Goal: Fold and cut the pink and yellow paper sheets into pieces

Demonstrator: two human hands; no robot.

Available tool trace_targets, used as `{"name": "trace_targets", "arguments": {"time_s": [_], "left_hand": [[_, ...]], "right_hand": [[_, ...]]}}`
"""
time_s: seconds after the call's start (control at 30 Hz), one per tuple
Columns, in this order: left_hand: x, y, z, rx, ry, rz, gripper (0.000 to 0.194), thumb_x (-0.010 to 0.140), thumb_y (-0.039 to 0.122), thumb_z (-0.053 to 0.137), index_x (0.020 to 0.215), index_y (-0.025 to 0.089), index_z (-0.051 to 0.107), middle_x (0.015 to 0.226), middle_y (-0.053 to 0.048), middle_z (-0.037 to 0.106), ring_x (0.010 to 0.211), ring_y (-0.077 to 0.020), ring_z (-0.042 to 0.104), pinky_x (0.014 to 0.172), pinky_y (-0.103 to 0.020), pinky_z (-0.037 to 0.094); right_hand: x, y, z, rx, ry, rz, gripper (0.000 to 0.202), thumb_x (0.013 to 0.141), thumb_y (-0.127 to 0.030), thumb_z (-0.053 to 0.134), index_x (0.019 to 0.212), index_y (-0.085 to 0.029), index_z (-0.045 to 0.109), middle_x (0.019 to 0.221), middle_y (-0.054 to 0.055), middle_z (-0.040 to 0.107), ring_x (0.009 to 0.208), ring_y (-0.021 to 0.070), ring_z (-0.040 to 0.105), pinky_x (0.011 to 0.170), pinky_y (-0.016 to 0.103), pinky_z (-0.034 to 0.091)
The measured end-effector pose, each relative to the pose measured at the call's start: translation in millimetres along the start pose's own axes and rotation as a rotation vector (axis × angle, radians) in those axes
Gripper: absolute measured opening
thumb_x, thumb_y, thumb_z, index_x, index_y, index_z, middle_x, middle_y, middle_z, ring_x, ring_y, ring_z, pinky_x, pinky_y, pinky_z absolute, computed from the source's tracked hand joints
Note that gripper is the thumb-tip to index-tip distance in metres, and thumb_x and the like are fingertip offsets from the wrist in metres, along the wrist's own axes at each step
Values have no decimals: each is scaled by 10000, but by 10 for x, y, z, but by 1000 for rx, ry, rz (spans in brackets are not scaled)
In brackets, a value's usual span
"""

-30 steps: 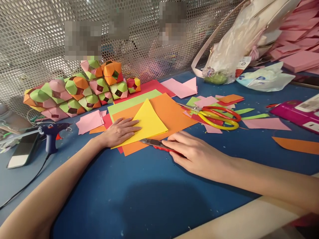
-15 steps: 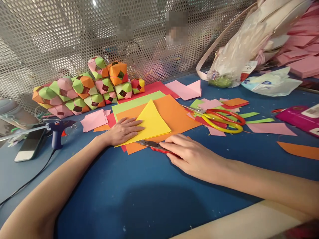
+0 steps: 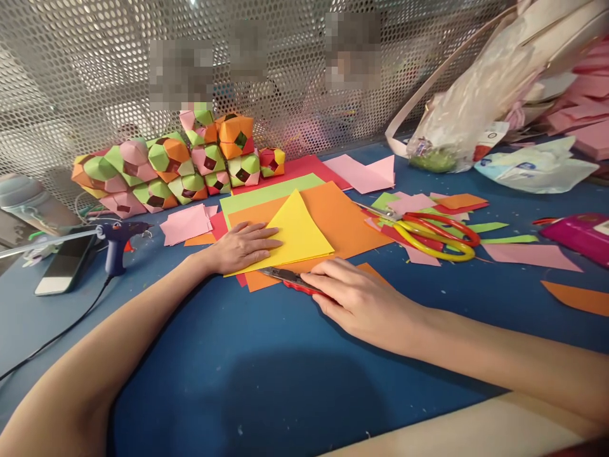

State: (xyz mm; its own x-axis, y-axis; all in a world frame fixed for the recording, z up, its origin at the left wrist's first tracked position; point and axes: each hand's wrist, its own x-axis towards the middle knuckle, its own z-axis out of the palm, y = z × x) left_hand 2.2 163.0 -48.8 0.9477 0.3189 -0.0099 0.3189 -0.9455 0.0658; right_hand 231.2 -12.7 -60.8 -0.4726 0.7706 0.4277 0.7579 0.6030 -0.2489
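My left hand [image 3: 245, 249] lies flat with fingers out on the left part of a folded yellow paper [image 3: 299, 231]. The yellow paper forms a triangle with its peak pointing away from me. Under it are an orange sheet [image 3: 352, 219] and a light green sheet [image 3: 266, 193]. My right hand [image 3: 349, 289] is wrapped round a utility knife [image 3: 302, 285] with a red edge on its body. The knife lies low along the near edge of the yellow paper, its tip pointing left; whether the blade touches the paper I cannot tell.
Scissors [image 3: 428, 235] with red and yellow handles rest on paper scraps to the right. Folded paper balls [image 3: 204, 158] are stacked at the back left. On the left are a glue gun [image 3: 117, 244] with a cord and a phone [image 3: 64, 266]. A plastic bag [image 3: 469, 95] stands at the back right.
The view has shifted a little, so most things sit slightly further right. The knife tip has moved slightly left along the yellow paper's near edge. My left hand stays on the paper.
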Motion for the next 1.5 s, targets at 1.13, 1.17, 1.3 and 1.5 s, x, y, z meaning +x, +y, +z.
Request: {"name": "trace_targets", "arguments": {"time_s": [1.13,1.17,1.3,1.5], "left_hand": [[-19,6,46,8,16,13,469,1021,431,242,1428,290,428,1549,-11,332,1444,-241,245,1150,-431,177],[-20,8,46,7,14,12,469,1021,430,241,1428,291,428,1549,-8,331,1445,-239,243,1150,-428,177],[-15,17,40,5,5,6,468,1022,428,245,1427,284,430,1550,-10,329,1445,-241,243,1157,-439,162],[-14,47,12,1,-5,-13,459,1019,433,264,1420,292,437,1550,-6,328,1446,-239,239,1161,-441,158]], "right_hand": [[259,-192,183,39,15,-121,274,903,-91,427,1075,-102,640,950,146,620,919,251,582,762,433,567],[266,-196,190,40,16,-122,272,901,-91,431,1074,-100,641,949,147,619,921,253,582,762,436,567],[301,-231,208,47,-7,-132,270,906,-92,430,1068,-89,646,956,148,614,936,251,578,777,433,562],[329,-339,198,113,-61,-171,290,896,-66,430,1079,-96,654,937,129,625,912,229,584,776,403,555]]}}
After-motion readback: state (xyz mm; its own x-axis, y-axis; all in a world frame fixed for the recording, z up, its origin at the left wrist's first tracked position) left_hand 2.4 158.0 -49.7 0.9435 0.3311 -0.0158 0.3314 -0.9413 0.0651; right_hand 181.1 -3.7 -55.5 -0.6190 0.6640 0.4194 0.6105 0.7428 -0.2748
